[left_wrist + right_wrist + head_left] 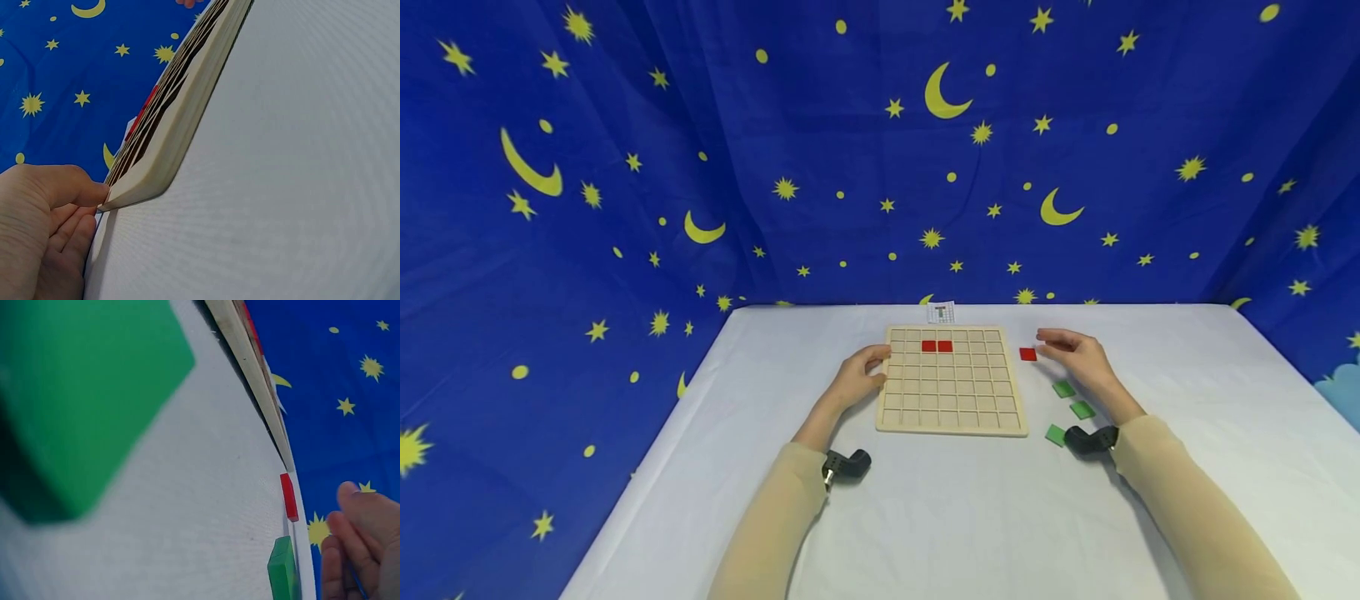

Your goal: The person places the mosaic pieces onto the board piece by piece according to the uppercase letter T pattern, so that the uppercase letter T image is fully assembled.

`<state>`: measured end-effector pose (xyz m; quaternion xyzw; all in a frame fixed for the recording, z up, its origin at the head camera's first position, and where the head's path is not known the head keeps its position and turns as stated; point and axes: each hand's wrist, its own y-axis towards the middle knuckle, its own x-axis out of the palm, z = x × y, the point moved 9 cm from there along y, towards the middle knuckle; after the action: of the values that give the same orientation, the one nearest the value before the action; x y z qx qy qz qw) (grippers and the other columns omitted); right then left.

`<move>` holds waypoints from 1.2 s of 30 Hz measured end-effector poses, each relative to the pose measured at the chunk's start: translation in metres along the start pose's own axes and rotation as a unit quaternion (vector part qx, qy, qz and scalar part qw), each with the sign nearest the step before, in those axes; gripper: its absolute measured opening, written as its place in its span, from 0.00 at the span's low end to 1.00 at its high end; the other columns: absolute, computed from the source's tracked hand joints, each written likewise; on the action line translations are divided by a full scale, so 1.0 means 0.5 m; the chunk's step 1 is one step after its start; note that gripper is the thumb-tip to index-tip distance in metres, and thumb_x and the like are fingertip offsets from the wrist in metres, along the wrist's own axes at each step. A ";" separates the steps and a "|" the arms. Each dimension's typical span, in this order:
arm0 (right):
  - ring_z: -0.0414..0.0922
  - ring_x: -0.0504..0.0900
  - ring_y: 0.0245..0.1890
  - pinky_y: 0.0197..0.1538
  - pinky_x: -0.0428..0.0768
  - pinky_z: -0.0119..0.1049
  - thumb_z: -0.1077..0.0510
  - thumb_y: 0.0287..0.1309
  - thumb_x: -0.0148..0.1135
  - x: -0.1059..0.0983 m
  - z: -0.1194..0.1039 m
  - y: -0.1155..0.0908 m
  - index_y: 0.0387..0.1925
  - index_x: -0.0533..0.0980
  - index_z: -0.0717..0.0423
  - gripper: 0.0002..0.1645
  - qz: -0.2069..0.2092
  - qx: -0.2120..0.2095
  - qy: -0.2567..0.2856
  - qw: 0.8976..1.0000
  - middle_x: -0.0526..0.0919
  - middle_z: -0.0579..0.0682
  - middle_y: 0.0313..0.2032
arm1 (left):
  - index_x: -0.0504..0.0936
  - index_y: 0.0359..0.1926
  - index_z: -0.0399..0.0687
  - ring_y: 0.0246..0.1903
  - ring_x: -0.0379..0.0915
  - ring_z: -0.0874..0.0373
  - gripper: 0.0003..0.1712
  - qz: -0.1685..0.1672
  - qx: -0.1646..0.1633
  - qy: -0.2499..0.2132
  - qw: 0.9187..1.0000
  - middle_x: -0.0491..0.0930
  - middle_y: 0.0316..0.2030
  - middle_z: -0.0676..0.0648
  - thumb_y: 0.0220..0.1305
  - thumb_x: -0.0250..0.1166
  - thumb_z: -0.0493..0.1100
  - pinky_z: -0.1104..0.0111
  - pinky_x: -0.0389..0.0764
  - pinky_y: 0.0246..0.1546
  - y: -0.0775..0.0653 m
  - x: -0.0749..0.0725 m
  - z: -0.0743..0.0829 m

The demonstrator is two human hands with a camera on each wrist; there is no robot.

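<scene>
A wooden grid board (951,379) lies on the table, with two red square tiles (937,346) side by side in its second row from the back. My left hand (856,379) holds the board's left edge; the left wrist view shows the thumb (75,185) against its rim. To the right of the board, a third red tile (1027,354) lies on the cloth. Just beside that tile is my right hand (1078,357), thumb and fingers apart, nothing between them. Several green tiles (1063,389) lie nearer me, below the right hand and wrist.
A small printed card (940,312) with a coloured grid pattern stands behind the board. White cloth (955,517) covers the table. A blue curtain (880,150) with yellow moons and stars encloses the back and sides. Dark wrist camera mounts (850,465) sit on both forearms.
</scene>
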<state>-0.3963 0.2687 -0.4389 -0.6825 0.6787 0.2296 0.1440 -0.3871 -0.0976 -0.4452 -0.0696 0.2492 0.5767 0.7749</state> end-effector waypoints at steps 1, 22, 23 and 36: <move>0.53 0.73 0.55 0.60 0.72 0.51 0.52 0.61 0.61 0.002 0.004 0.000 0.59 0.72 0.61 0.28 -0.003 0.000 -0.003 1.000 0.76 0.59 0.55 | 0.69 0.61 0.32 0.59 0.66 0.48 0.30 0.000 0.001 0.000 1.000 0.72 0.57 0.37 0.56 0.60 0.24 0.72 0.68 0.61 0.000 0.000 0.000; 0.59 0.71 0.57 0.60 0.70 0.56 0.57 0.59 0.64 0.028 0.004 0.000 0.57 0.73 0.65 0.27 -0.031 -0.052 -0.121 0.991 0.75 0.63 0.56 | 0.68 0.62 0.33 0.60 0.66 0.48 0.30 -0.004 -0.008 0.000 1.000 0.72 0.58 0.38 0.56 0.60 0.24 0.72 0.68 0.61 -0.002 0.001 -0.002; 0.59 0.71 0.57 0.60 0.70 0.56 0.57 0.59 0.63 0.028 0.002 0.000 0.57 0.73 0.65 0.26 -0.030 -0.056 -0.124 0.990 0.75 0.63 0.55 | 0.68 0.62 0.33 0.60 0.66 0.48 0.31 -0.003 -0.008 0.001 1.000 0.72 0.58 0.38 0.56 0.60 0.24 0.72 0.68 0.61 -0.002 0.001 -0.002; 0.61 0.73 0.53 0.57 0.72 0.58 0.58 0.59 0.62 0.027 -0.003 -0.004 0.52 0.77 0.65 0.21 0.006 -0.085 -0.153 0.985 0.78 0.64 0.50 | 0.68 0.62 0.33 0.59 0.67 0.48 0.30 -0.003 -0.003 0.001 1.000 0.72 0.57 0.37 0.56 0.60 0.24 0.71 0.68 0.61 -0.003 0.001 0.002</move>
<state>-0.3945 0.2566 -0.4446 -0.6452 0.6305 0.3890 0.1867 -0.3854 -0.0975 -0.4447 -0.0733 0.2475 0.5755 0.7760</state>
